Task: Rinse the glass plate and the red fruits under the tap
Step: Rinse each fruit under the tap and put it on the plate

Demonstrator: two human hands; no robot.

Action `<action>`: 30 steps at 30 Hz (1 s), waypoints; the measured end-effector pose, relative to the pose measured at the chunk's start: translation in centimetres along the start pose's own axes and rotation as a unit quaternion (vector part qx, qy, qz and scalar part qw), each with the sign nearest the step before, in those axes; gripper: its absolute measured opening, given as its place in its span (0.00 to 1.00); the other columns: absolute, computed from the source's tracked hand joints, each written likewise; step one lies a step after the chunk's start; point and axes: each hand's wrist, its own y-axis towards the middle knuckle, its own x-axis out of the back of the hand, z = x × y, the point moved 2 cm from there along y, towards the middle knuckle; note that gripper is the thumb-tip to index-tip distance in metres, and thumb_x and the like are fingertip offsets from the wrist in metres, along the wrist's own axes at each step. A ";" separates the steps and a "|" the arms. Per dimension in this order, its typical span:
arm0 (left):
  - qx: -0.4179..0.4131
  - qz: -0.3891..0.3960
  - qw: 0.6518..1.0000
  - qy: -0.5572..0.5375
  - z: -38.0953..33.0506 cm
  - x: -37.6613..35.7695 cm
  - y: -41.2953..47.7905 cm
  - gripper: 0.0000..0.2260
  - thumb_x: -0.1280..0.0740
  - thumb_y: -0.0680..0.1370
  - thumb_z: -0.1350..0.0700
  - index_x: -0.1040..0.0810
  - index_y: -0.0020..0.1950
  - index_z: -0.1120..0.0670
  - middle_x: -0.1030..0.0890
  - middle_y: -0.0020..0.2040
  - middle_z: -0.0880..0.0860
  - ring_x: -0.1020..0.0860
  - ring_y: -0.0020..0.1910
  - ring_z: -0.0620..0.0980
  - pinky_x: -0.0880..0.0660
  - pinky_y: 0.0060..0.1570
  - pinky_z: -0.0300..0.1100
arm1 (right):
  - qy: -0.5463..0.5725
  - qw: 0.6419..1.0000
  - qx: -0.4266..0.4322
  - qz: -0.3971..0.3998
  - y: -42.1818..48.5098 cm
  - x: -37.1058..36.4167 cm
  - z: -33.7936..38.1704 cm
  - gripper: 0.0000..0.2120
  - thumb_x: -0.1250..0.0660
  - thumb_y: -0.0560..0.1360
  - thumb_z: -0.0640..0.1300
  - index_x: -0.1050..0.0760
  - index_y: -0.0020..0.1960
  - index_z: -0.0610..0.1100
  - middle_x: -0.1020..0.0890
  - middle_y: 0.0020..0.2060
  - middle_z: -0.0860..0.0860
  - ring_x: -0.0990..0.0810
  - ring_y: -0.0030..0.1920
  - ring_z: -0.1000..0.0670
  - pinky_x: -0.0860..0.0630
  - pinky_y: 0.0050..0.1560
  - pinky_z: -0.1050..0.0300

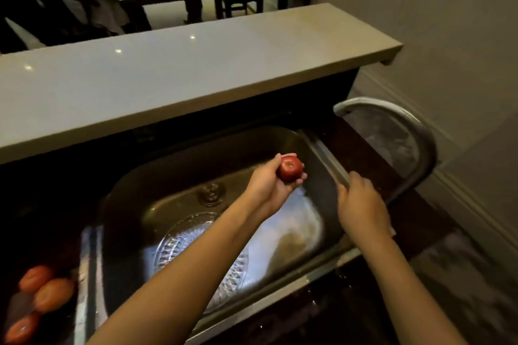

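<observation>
Head view: the left hand (266, 185) is cupping a red fruit (290, 167) over the sink's (224, 154) far right, within the tap's (364, 101) reach, while the right hand (361, 204) is hovering at the right rim, grip unclear, and the glass plate (179, 241) is lying in the basin.

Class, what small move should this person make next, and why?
Probably turn on the tap with the right hand, which is near its base. The left hand holds a red fruit over the sink, and no stream of water shows.
</observation>
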 end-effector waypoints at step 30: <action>0.041 0.005 0.999 -0.012 1.6 -5.9 7.0 0.13 0.46 0.82 0.52 0.26 0.49 0.57 0.24 0.45 0.59 0.24 0.40 0.53 0.28 0.38 0.38 | 0.125 0.987 -0.088 -0.043 1.6 -3.6 -3.0 0.16 0.48 0.81 0.44 0.25 0.55 0.37 0.17 0.48 0.40 0.18 0.48 0.42 0.22 0.51 0.44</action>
